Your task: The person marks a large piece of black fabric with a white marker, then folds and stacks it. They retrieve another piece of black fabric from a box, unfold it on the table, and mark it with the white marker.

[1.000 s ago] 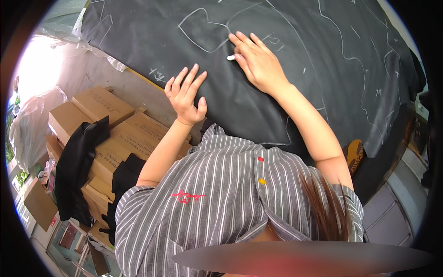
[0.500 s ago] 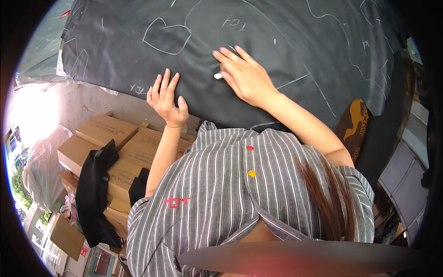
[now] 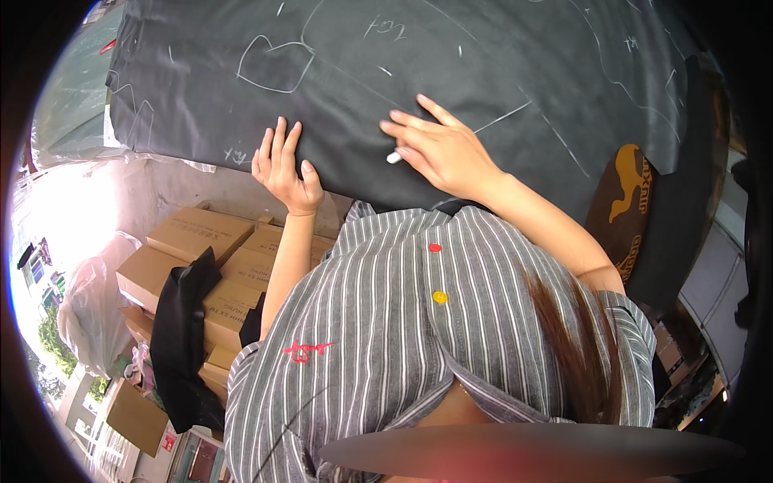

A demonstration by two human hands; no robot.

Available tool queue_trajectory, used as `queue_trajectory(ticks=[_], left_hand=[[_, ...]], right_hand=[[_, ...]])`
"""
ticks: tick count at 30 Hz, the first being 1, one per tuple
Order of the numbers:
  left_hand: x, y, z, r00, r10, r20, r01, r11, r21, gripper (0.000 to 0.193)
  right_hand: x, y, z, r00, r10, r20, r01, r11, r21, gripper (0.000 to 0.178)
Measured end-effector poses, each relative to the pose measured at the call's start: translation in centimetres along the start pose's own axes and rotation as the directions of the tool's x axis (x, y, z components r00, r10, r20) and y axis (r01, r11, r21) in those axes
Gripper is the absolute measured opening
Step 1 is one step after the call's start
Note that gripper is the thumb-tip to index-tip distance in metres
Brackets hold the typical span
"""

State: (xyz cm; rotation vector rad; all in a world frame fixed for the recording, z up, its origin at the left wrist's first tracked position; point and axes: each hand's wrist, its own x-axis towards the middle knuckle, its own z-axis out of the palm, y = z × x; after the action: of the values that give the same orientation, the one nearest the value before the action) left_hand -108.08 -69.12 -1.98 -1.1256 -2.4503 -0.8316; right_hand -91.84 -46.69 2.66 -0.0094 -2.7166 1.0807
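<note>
Spread before me is a black leather-like sheet (image 3: pixel 346 133) with white lines drawn on it, among them a closed rounded outline at the far left and long curves at the right. My left hand (image 3: pixel 283 171) rests on its near edge, fingers stretched out and holding nothing. Further right, my right hand (image 3: pixel 444 149) is over the sheet with a short white chalk stick (image 3: pixel 394 158) held by the thumb side. Its other fingers are extended and a little blurred. Whether the chalk touches the sheet I cannot tell.
Cardboard boxes (image 3: pixel 197 233) are stacked below the sheet at the left, with a strip of black material (image 3: pixel 179 346) hanging over them. A clear plastic bag (image 3: pixel 93 310) stands beside them. At the right sits a dark brown printed box (image 3: pixel 616 205).
My right hand has drawn back toward me with the chalk, uncovering a short white mark on the sheet. The left hand keeps its place on the edge. The view has shifted slightly.
</note>
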Motion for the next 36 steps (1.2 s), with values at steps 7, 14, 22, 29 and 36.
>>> queue_trajectory(ticks=[7, 14, 22, 29, 36], left_hand=[[-0.3, 0.3, -0.3, 1.0, -0.01, -0.023, 0.01, 1.0, 0.008, 0.052], [-0.2, -0.5, -0.6, 1.0, 0.015, 0.011, -0.015, 1.0, -0.014, 0.051], [-0.4, -0.6, -0.3, 1.0, 0.006, -0.005, -0.006, 1.0, -0.015, 0.05], [-0.3, -0.7, -0.4, 1.0, 0.003, 0.006, -0.003, 1.0, -0.004, 0.05], [-0.4, -0.4, -0.6, 0.999, -0.016, 0.037, 0.017, 1.0, -0.019, 0.049]], right_hand=[[0.9, 3.3, -4.7, 0.839, 0.424, -0.341, -0.392, 0.906, 0.163, 0.018], [2.9, 3.3, -2.9, 0.875, 0.353, -0.331, -0.361, 0.932, 0.04, 0.015], [4.0, 1.2, 0.9, 0.935, 0.157, -0.32, -0.118, 0.984, 0.136, 0.008], [4.4, 1.0, 1.3, 0.933, 0.155, -0.324, -0.15, 0.988, 0.042, 0.007], [0.7, 4.6, -4.5, 0.646, 0.651, -0.4, -0.29, 0.693, 0.66, 0.018]])
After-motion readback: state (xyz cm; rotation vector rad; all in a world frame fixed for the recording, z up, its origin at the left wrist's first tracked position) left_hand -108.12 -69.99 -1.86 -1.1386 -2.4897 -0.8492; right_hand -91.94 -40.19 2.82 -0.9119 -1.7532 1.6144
